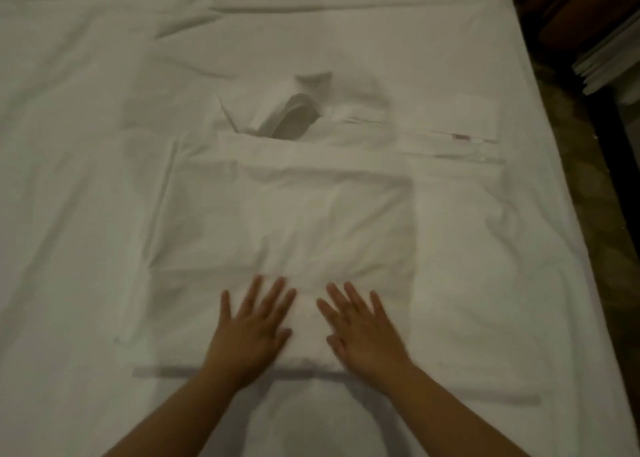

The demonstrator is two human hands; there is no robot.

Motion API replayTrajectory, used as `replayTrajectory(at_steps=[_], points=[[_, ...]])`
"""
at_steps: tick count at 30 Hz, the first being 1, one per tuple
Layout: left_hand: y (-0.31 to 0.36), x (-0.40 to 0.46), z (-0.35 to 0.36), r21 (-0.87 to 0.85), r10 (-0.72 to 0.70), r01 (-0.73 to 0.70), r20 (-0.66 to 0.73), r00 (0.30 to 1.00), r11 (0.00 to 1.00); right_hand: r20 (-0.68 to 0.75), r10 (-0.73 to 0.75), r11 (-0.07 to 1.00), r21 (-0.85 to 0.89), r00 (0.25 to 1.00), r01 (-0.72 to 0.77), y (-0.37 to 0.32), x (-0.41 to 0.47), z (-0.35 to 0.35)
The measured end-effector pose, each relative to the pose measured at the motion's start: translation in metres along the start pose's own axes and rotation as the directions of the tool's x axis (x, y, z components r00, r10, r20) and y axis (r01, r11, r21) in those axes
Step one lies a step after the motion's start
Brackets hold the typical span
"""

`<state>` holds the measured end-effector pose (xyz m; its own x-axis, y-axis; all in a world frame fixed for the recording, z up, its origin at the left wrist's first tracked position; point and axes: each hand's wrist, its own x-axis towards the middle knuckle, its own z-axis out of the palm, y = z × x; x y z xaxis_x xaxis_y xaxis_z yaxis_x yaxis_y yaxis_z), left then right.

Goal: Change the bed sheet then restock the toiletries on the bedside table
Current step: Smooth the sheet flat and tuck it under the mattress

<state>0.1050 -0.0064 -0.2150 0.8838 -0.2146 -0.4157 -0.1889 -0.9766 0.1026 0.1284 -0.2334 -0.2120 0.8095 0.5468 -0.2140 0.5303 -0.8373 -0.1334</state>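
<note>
Folded sheet [284, 228] on bed [86, 144], left hand [251, 328] and right hand [363, 332] flat, fingers spread, pressing its near edge

No readable text, label, brand, number or sign anywhere in the view. The folded white cotton linen [287, 221] lying on the white bed sheet [86, 144] carries no print. A small reddish mark [460, 137] sits on the edge of a thin flat white fabric piece [460, 117] further up the bed; it is too small and blurred to tell whether it is lettering. The stack of white sheets [609, 61] at the right edge shows no legible writing.
</note>
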Motion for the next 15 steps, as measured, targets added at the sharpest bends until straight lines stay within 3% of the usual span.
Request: replayTrajectory(at_steps=[3, 5, 6, 8, 10, 11, 13, 14, 15], points=[[-0.051, -0.02, 0.015, -0.067, -0.28, 0.278, -0.021, 0.96, 0.958, 0.048, 0.187, 0.98, -0.071, 0.981, -0.184, 0.054, -0.042, 0.018], [-0.083, -0.043, 0.016, -0.139, -0.553, 0.554, 0.054, 0.832, 0.821, 0.028, 0.43, 0.901, -0.077, 0.902, -0.427, 0.091, -0.079, 0.014], [-0.092, -0.055, 0.015, -0.226, -0.671, 0.677, 0.115, 0.732, 0.7, 0.013, 0.575, 0.817, -0.06, 0.818, -0.573, 0.104, -0.097, 0.008], [-0.095, -0.073, 0.011, -0.5, -0.84, 0.773, 0.149, 0.522, 0.391, 0.091, 0.848, 0.525, -0.023, 0.522, -0.851, 0.113, -0.123, -0.008], [-0.077, -0.082, 0.007, -0.77, -0.913, 0.638, 0.247, 0.326, 0.02, 0.127, 0.973, 0.17, 0.156, 0.191, -0.973, 0.099, -0.134, -0.019], [-0.063, -0.084, 0.007, -0.84, -0.873, 0.51, 0.378, 0.307, -0.185, 0.162, 0.985, 0.008, 0.304, 0.06, -0.953, 0.089, -0.138, -0.016], [-0.04, -0.082, 0.005, -0.769, -0.7, 0.251, 0.639, 0.318, -0.588, 0.305, 0.94, -0.302, 0.544, -0.15, -0.783, 0.057, -0.137, -0.017], [-0.031, -0.076, 0.003, -0.695, -0.623, 0.127, 0.699, 0.352, -0.708, 0.464, 0.856, -0.5, 0.635, -0.227, -0.589, 0.041, -0.129, -0.02], [-0.025, -0.072, 0.004, -0.653, -0.59, 0.045, 0.71, 0.384, -0.756, 0.633, 0.742, -0.666, 0.659, -0.219, -0.35, 0.031, -0.12, -0.017]])
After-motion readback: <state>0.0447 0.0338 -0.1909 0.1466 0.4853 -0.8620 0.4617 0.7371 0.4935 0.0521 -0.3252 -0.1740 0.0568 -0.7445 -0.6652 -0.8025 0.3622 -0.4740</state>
